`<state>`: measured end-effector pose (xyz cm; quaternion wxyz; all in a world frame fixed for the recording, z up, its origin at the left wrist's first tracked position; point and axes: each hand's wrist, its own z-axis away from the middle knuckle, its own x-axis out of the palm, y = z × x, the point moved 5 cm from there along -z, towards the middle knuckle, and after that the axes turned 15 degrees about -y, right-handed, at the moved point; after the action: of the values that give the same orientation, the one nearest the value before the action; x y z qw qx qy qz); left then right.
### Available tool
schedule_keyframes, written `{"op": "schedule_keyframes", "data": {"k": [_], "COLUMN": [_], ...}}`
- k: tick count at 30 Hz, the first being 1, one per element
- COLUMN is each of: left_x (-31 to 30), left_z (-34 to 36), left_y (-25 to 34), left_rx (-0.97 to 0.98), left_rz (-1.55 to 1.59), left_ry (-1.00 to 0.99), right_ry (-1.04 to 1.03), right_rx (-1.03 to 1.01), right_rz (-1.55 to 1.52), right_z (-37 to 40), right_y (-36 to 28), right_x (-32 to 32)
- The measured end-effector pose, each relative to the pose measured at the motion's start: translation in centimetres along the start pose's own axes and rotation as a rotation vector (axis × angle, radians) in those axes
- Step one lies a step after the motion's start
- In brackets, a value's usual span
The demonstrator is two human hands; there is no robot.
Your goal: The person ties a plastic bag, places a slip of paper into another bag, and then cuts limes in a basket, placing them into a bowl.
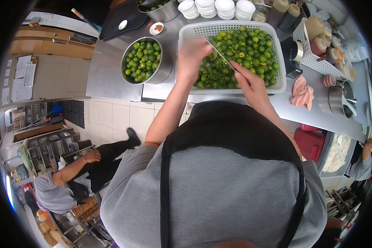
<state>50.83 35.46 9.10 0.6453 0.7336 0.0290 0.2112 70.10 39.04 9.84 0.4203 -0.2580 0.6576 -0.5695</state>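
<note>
My right hand (250,80) is closed around a knife (221,55), whose thin blade points up and left over the basket. My left hand (193,51) is smeared by motion near the blade's tip, over the basket's left side. Whether it holds anything cannot be made out. Under both hands lies a white plastic basket (280,49) filled with small green limes (256,49), with leaves and stems (214,66) among them on the left. To the left stands a round metal pot (166,68), full of more limes (142,60).
Behind the basket are several stacks of small white dishes (204,8) and sauce bottles (277,10). A pink cloth (301,93) and metal containers (337,99) lie right on the steel counter (107,70). A small dish (156,28) sits behind the pot. Another person (58,188) is at lower left.
</note>
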Motion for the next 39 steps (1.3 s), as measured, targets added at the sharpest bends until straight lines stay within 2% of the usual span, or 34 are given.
{"op": "schedule_keyframes", "data": {"k": [3, 6, 8, 12, 15, 16, 17, 19, 21, 23, 24, 26, 27, 30, 35, 37, 38, 39], "left_x": [1.6, 1.5, 1.4, -3.0, -7.1, -8.8, -10.6, -13.4, -11.8, -10.3, -8.7, -7.9, -6.3, -2.7, -3.5, -4.1, -4.6, -4.6], "left_z": [0.6, 0.4, 0.2, -1.2, -1.1, -0.7, 0.0, 1.0, 1.2, -0.7, -1.5, -4.7, -6.0, -7.6, -8.7, -8.2, -7.4, -6.5], "left_y": [-0.2, -0.6, -0.5, -0.5, 3.4, 4.8, 6.4, 8.9, 9.8, 8.2, 6.8, 0.8, -1.4, -5.8, -8.0, -5.6, -5.2, -4.3], "left_rx": [-0.078, -0.105, -0.171, -0.127, 0.018, 0.042, 0.074, 0.028, 0.241, 0.235, 0.098, 0.002, -0.066, -0.172, -0.218, -0.065, -0.218, -0.221], "left_rz": [-0.106, 0.047, 0.279, 0.42, 0.176, -0.012, -0.314, -1.128, -1.692, -1.594, -1.426, -1.355, -1.426, -1.401, -1.307, -0.888, -0.513, -0.514], "left_ry": [-0.093, -0.109, -0.144, -0.094, 0.111, 0.213, 0.319, 0.566, 0.637, 0.382, 0.341, 0.168, 0.022, -0.089, -0.134, -0.147, -0.114, -0.116], "right_ry": [0.027, 0.051, 0.043, 0.023, 0.039, 0.041, 0.062, 0.086, 0.132, 0.123, 0.135, 0.146, 0.137, 0.117, 0.158, 0.145, 0.125, 0.127], "right_rx": [0.056, -0.02, -0.005, 0.017, 0.08, 0.081, 0.113, 0.146, 0.16, 0.166, 0.138, 0.106, 0.099, 0.109, 0.047, 0.087, 0.126, 0.128], "right_rz": [0.027, 0.002, 0.029, 0.077, 0.048, 0.048, 0.049, 0.048, 0.026, 0.025, 0.045, 0.069, 0.052, 0.043, 0.036, 0.007, -0.016, -0.019], "right_z": [-1.0, -1.3, -1.1, -0.2, 0.7, 0.9, 1.2, 1.6, 1.8, 1.6, 1.5, 1.2, 1.0, 1.0, 1.5, 1.9, 1.9, 1.9], "right_y": [-0.2, -0.2, -0.4, 0.6, 2.4, 3.0, 3.6, 4.3, 4.6, 4.6, 4.6, 4.1, 3.7, 3.2, 3.5, 3.6, 3.8, 3.9], "right_x": [-0.2, -0.1, -0.3, -0.7, -1.3, -1.6, -2.1, -2.9, -3.5, -3.5, -3.5, -3.3, -3.1, -2.8, -2.6, -2.9, -2.8, -2.8]}}
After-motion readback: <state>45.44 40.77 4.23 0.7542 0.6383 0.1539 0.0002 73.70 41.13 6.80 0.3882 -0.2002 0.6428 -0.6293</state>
